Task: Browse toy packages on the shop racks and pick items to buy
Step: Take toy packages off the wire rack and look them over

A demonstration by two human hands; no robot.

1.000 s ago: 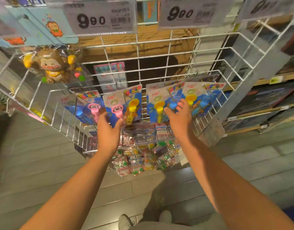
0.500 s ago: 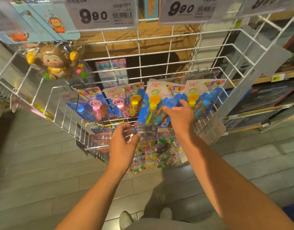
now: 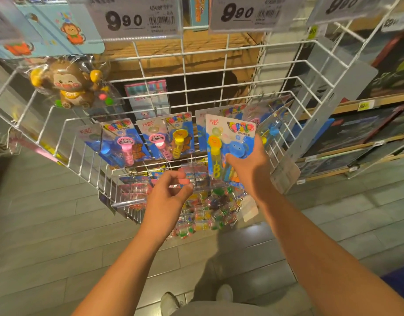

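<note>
My right hand [image 3: 248, 165] grips a blue blister card with a yellow and a blue bubble wand [image 3: 228, 142], held up in front of the white wire rack [image 3: 66, 124]. More bubble wand cards [image 3: 164, 137] hang on hooks in the rack to the left, some with pink and yellow wands. Below them, my left hand [image 3: 171, 190] hovers with its fingers loosely curled and holds nothing, just over clear packs of small colourful toys [image 3: 203, 215] on the lower row. A brown monkey toy in a clear bag [image 3: 68, 83] hangs at the upper left.
Price tags reading 9.90 [image 3: 137, 18] hang across the top. Wooden shelves with dark flat boxes [image 3: 360, 131] stand to the right. Grey floor tiles and my shoes [image 3: 171, 302] show below.
My right hand has pulled the yellow-and-blue wand card out from the row and lifted it clear. My left hand let go of the pink wand card and dropped lower.
</note>
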